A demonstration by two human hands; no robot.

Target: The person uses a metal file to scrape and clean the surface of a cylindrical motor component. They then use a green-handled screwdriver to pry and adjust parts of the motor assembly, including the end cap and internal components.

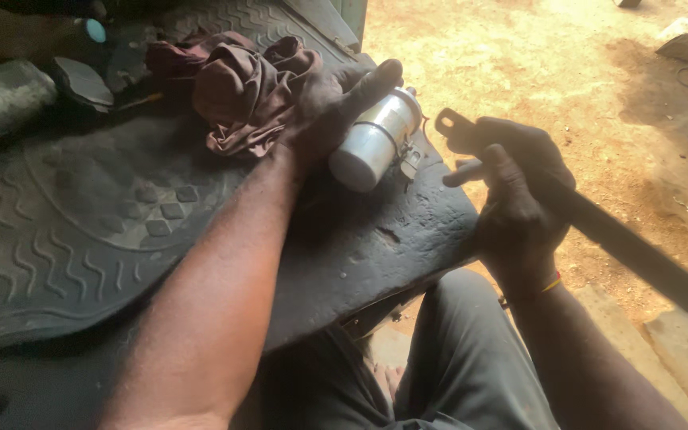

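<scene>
We see the left hand (324, 107) clasping a silver cylinder (376, 139) at the right edge of the black rubber mat (105, 215), beside a brown rag (240, 87), while the right hand (515, 199) is clenched around a dark flat metal bar (615, 235) just off that edge.

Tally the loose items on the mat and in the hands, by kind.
Silver metal cylinder, in left hand: 1
Dark metal bracket, in right hand: 1
Brown rag on rubber mat: 1
Total: 3
</scene>
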